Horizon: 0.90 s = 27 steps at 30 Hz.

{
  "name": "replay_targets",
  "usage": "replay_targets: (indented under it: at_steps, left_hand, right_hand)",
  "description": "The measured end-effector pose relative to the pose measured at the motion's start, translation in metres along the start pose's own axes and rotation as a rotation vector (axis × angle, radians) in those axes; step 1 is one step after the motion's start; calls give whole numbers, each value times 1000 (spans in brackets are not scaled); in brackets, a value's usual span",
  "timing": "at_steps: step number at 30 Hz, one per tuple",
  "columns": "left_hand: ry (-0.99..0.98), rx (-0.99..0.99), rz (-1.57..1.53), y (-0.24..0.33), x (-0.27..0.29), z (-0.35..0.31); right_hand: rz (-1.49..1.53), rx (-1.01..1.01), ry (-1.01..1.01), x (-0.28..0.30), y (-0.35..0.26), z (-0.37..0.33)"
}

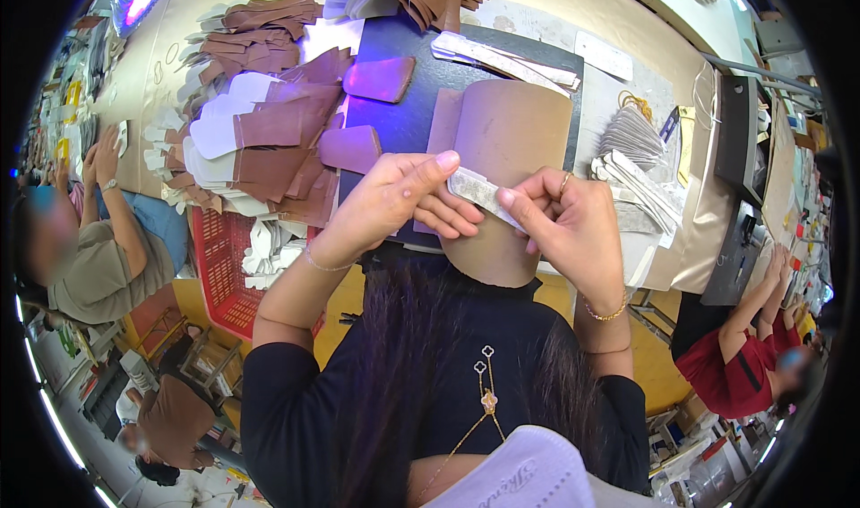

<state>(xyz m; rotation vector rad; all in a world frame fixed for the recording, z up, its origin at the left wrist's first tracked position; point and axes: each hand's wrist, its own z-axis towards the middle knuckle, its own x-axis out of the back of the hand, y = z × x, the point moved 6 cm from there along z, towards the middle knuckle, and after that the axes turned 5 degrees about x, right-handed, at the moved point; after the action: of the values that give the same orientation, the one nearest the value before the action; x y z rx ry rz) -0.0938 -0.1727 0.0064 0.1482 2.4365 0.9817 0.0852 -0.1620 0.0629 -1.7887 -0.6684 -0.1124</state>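
A narrow whitish-grey strip (475, 188) with a rounded end lies slantwise in front of a tan curved sheet (515, 136). My right hand (573, 226) pinches the strip's lower right end between thumb and fingers. At the other end is my left hand (408, 196), its thumb raised and its fingers stretched out beside and below the strip, not closed round it. The tan sheet bulges upward like part of a roll, over a dark mat (394, 42). Two brown rounded pieces (380, 79) lie left of it, tinted by purple light.
Stacks of brown pieces (278, 132) and white pieces (224, 118) fill the left of the table. More strips (502, 60) lie beyond the sheet, and a fanned bundle (632, 136) lies right. A red crate (237, 279) stands below left. Other people work at both sides.
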Motion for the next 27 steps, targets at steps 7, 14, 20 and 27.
replay_targets:
  at_steps: [7,14,20,27]
  left_hand:
    - [-20,-28,13,1,-2,0]
    - [-40,-13,35,-1,-3,2]
    - [-45,9,-3,-6,1,4]
    - [-24,11,-21,-11,3,7]
  right_hand:
    - [-47,-4,23,0,-1,-1]
    - [10,0,2,1,4,-4]
    - [174,-38,-31,11,24,-17]
    - [246,-118,-20,14,36,-19]
